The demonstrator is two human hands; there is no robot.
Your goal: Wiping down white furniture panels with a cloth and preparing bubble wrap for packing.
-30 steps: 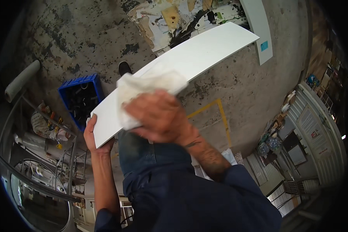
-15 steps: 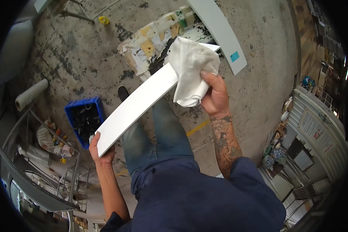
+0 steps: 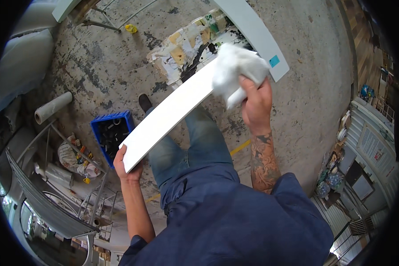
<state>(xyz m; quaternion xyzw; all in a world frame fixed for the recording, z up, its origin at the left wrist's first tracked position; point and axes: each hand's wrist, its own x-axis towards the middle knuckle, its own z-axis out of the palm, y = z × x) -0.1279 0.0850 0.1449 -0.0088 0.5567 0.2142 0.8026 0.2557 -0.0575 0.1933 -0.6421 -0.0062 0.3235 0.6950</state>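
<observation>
A long, flat white panel (image 3: 170, 113) runs slantwise in front of me, from the lower left up to the right. My left hand (image 3: 127, 165) is closed round its near left end, thumb on the upper face. My right hand (image 3: 257, 104) grips a white cloth (image 3: 237, 71), bunched over the panel's far right end. The cloth is blurred by motion and hides that end except for a small corner. Beyond it, a second long pale panel (image 3: 257, 31) with a blue sticker (image 3: 274, 60) stretches away at the top.
On the left stands a blue crate (image 3: 112, 116) of dark pieces, with a plastic film roll (image 3: 53, 107) beyond it. A metal frame rack (image 3: 53, 199) holds parts at lower left. Stained sheets (image 3: 181, 51) lie on the concrete floor ahead. Shelving and a metal wall line the right.
The cloth has shifted a little over the panel's far end and looks more bunched and blurred. My right hand moved with it. The whole view has shifted slightly.
</observation>
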